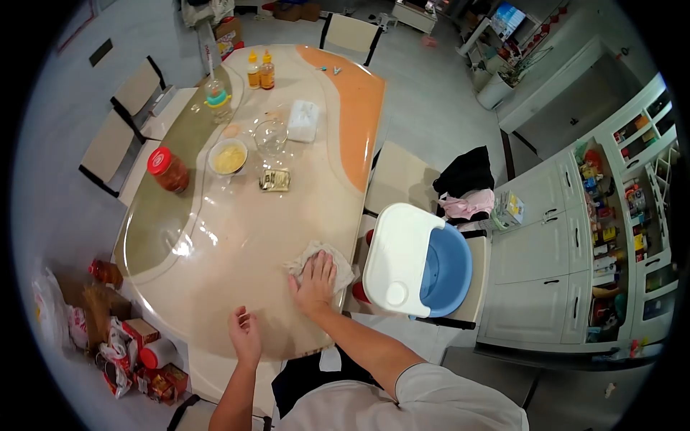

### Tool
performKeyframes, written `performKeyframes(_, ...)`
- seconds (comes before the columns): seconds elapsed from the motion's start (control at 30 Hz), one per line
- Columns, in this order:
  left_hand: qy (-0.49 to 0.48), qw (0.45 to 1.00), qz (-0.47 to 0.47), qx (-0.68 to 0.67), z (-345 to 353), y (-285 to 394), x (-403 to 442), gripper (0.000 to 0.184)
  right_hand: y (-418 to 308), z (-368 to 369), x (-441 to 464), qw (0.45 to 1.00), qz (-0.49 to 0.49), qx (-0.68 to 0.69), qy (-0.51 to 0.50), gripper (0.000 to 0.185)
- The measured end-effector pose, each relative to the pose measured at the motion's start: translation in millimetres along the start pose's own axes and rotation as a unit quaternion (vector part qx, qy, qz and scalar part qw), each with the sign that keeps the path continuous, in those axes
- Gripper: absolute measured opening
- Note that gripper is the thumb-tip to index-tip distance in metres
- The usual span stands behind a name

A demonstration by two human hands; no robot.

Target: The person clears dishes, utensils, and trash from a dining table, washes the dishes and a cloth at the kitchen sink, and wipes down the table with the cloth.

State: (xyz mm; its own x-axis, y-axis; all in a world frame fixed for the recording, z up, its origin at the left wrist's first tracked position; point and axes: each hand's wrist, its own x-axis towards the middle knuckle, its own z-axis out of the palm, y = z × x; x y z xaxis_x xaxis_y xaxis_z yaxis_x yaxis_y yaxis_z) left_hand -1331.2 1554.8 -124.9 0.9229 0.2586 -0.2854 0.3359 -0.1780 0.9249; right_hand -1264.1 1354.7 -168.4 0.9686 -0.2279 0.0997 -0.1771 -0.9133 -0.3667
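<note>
My right hand (316,284) lies flat on a crumpled whitish cloth (343,269), pressing it against the table near its right edge. The fingers are stretched out over the cloth, which spreads out around them. My left hand (246,335) hangs above the table's near edge, its fingers loosely bent and apart with nothing in them. The glossy beige table (237,266) runs away from me. Farther up it are a small gold-and-black packet (274,180), a bowl of yellow food (230,157), a clear glass bowl (271,136) and a red-lidded jar (167,169).
A white tissue pack (303,121), two yellow-capped bottles (260,70) and a baby bottle (217,99) stand farther back. A blue basin (449,269) with a white tray (399,255) sits on a chair at right. Packages (140,352) crowd the lower left.
</note>
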Motion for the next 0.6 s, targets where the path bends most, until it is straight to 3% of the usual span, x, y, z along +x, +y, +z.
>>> performKeyframes(0.1,0.011,1.0,0.0,0.026,14,6,31,0.033,16,0,50,1.0,-0.005,-0.024,0.014,0.074)
performKeyframes(0.17,0.026,0.983,0.101,0.15,24,9,51,0.031,31,-1,92,0.999,-0.015,-0.046,0.022,0.072)
performKeyframes(0.2,0.026,0.983,0.102,0.15,31,11,61,0.031,39,-1,114,0.999,-0.014,-0.045,0.023,0.072)
performKeyframes(0.27,0.034,0.958,0.192,0.209,46,14,81,0.033,56,1,157,0.997,-0.023,-0.042,0.056,0.069)
performKeyframes(0.47,0.026,0.904,0.252,0.345,117,57,139,0.039,104,2,293,0.996,-0.017,-0.04,0.08,0.066)
performKeyframes(0.6,0.009,0.878,0.279,0.389,158,52,177,0.041,148,11,394,0.994,-0.016,-0.043,0.1,0.062)
